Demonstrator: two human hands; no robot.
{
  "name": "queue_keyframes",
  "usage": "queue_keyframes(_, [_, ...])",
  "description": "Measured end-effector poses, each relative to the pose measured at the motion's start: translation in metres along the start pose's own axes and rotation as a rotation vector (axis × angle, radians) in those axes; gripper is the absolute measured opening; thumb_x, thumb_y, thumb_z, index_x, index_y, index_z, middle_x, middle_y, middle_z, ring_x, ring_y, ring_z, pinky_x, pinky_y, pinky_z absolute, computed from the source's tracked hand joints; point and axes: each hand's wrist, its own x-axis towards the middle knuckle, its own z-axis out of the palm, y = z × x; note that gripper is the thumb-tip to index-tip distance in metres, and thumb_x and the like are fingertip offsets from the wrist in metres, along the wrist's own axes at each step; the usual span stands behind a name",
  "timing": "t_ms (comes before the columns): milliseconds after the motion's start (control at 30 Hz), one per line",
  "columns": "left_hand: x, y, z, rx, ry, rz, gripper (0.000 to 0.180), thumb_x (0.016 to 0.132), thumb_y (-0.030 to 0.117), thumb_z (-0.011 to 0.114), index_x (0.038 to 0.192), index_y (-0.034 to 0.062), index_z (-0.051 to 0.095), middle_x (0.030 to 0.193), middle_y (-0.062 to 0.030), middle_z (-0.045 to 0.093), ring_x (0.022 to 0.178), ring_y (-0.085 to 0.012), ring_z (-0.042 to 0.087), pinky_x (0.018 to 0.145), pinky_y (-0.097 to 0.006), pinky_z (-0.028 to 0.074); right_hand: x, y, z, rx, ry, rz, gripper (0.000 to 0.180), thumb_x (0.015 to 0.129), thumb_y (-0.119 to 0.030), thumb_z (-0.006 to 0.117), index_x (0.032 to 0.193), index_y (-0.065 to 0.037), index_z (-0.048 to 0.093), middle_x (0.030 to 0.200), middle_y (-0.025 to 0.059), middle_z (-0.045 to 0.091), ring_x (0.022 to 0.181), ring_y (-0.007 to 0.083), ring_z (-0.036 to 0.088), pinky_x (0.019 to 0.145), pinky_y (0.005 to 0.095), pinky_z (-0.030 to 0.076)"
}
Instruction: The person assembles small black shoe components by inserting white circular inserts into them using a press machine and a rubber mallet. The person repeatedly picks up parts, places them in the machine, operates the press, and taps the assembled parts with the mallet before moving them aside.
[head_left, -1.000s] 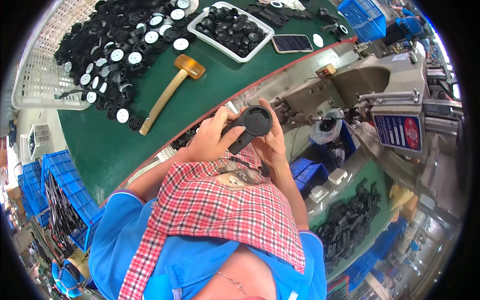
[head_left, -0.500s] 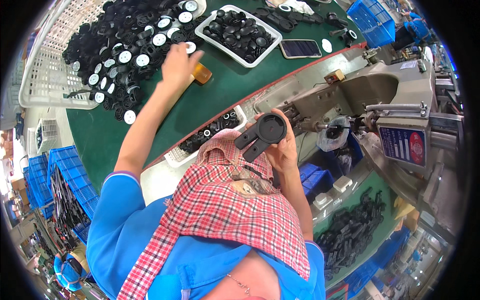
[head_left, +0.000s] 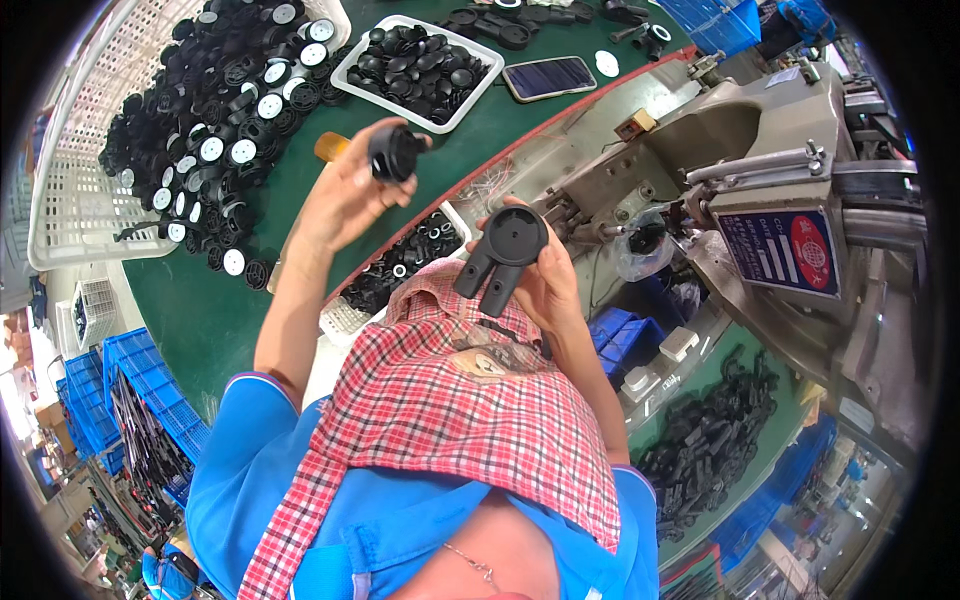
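My left hand (head_left: 345,195) is closed around a black round plastic part (head_left: 392,153), raised above the green table, with its ringed side showing. In my right hand (head_left: 552,278), in front of my chest, is a black forked plastic housing (head_left: 515,238). Its round, shallow cup faces up and its two prongs point down to the left. The two pieces are apart. Beyond my left hand lies a heap of black round parts (head_left: 215,100), several with white discs. An amber object (head_left: 330,147) rests on the table beside that hand.
A white tray (head_left: 437,127) of small black caps and a phone (head_left: 550,78) lie on the green table (head_left: 165,310). To the right stands a large metal machine (head_left: 770,125). A white basket (head_left: 455,215) of parts sits below the table's red edge.
My left hand has come back from the heap toward my right hand, now carrying a black round part. My right hand still holds the housing, turned slightly. The whole view has shifted a little.
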Motion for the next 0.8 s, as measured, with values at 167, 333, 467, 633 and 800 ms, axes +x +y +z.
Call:
queue_keyframes(167, [-0.022, -0.023, 0.078, 0.380, -0.009, 0.164, 0.072, 0.081, 0.026, 0.077, 0.139, 0.0023, 0.042, 0.125, -0.0106, 0.050, 0.111, -0.0215, 0.055, 0.087, -0.032, 0.050, 0.005, -0.016, 0.004, -0.043, -0.038, 0.001, 0.078, 0.091, -0.043, 0.064, 0.147, 0.000, 0.030, 0.137, 0.0171, 0.050, 0.122, 0.0284, 0.054, 0.103, 0.0422, 0.045])
queue_keyframes(333, [-0.026, -0.009, 0.096, 1.182, -0.149, 0.376, 0.069, 0.063, 0.004, 0.083, 0.128, 0.0098, 0.059, 0.126, -0.0139, 0.051, 0.111, -0.0303, 0.056, 0.091, -0.038, 0.050, -0.001, -0.011, 0.003, -0.247, -0.029, -0.044, 0.066, 0.095, -0.039, 0.062, 0.142, 0.002, 0.041, 0.148, 0.0132, 0.041, 0.131, 0.0214, 0.045, 0.108, 0.0359, 0.038])
queue_keyframes(467, [-0.025, -0.006, 0.092, 1.273, -0.220, 0.369, 0.069, 0.062, 0.004, 0.084, 0.127, 0.0095, 0.061, 0.126, -0.0134, 0.052, 0.110, -0.0294, 0.055, 0.091, -0.037, 0.051, -0.006, -0.014, -0.005, -0.425, -0.043, -0.004, 0.066, 0.097, -0.035, 0.059, 0.144, 0.006, 0.037, 0.152, 0.0138, 0.035, 0.133, 0.0215, 0.042, 0.109, 0.0360, 0.035])
queue_keyframes(633, [-0.019, -0.020, 0.084, 1.235, -0.306, 0.306, 0.068, 0.063, 0.009, 0.085, 0.127, 0.0101, 0.063, 0.123, -0.0125, 0.054, 0.109, -0.0286, 0.054, 0.090, -0.037, 0.050, -0.014, -0.022, -0.003, -0.562, 0.000, 0.046, 0.064, 0.097, -0.033, 0.060, 0.144, 0.005, 0.038, 0.152, 0.0130, 0.035, 0.132, 0.0198, 0.042, 0.109, 0.0340, 0.036])
queue_keyframes(800, [-0.003, -0.041, 0.093, 1.168, -0.358, 0.348, 0.062, 0.069, 0.014, 0.082, 0.128, 0.0160, 0.064, 0.120, -0.0104, 0.056, 0.112, -0.0284, 0.053, 0.093, -0.039, 0.047, -0.020, -0.019, -0.016, -0.494, 0.039, 0.019, 0.073, 0.090, -0.024, 0.071, 0.146, 0.003, 0.034, 0.142, 0.0120, 0.046, 0.126, 0.0175, 0.047, 0.106, 0.0323, 0.039])
